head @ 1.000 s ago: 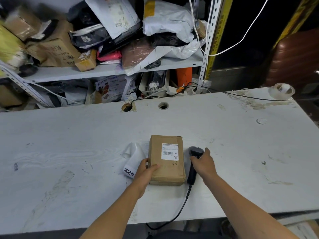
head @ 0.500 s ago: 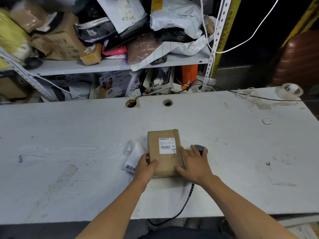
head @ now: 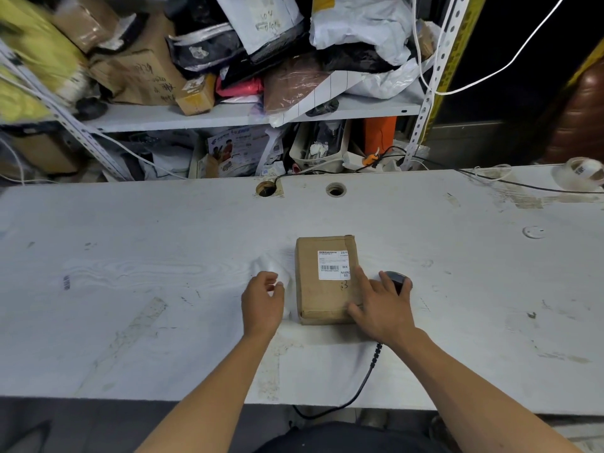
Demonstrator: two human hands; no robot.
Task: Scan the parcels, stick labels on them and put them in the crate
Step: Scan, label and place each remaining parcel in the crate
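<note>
Lying flat mid-table (head: 130,240): 1 brown parcel (head: 322,295), label (head: 333,264) facing up. Resting on its right edge, right hand (head: 380,302), fingers spread straight, covering the scanner (head: 397,279) alongside. Pinching white label paper (head: 271,266) just left of the parcel: left hand (head: 263,300), fingers curled.

Scanner (head: 397,279) mostly hidden under right hand (head: 380,307); parcel label (head: 334,265) print unreadable.
</note>
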